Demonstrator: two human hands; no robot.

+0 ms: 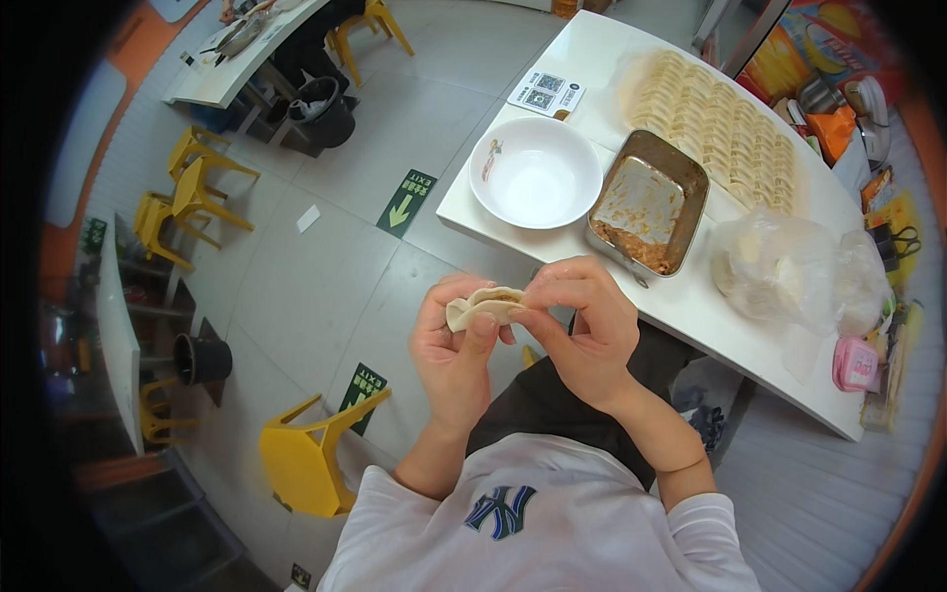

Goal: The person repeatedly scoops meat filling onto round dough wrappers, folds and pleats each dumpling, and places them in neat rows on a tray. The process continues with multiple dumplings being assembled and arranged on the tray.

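Note:
A half-folded dumpling (484,307) is held up between my two hands, in front of my lap. Its left end is pinched together, while brown filling shows in the gap towards the right. My left hand (455,344) supports it on the fingers with the thumb against the near side. With thumb and forefinger, my right hand (584,318) grips the right end of the wrapper. Beyond my right hand stands a rectangular metal pan (692,214) with meat filling gathered at its near end. A utensil handle (638,277) pokes out over the pan's near rim.
A white bowl (536,174) stands beside the pan on the white table (747,296). Rows of folded dumplings (714,126) lie at the back. Plastic bags (777,266) sit at the right, near a pink case (855,364). A yellow stool (303,466) stands on the floor at left.

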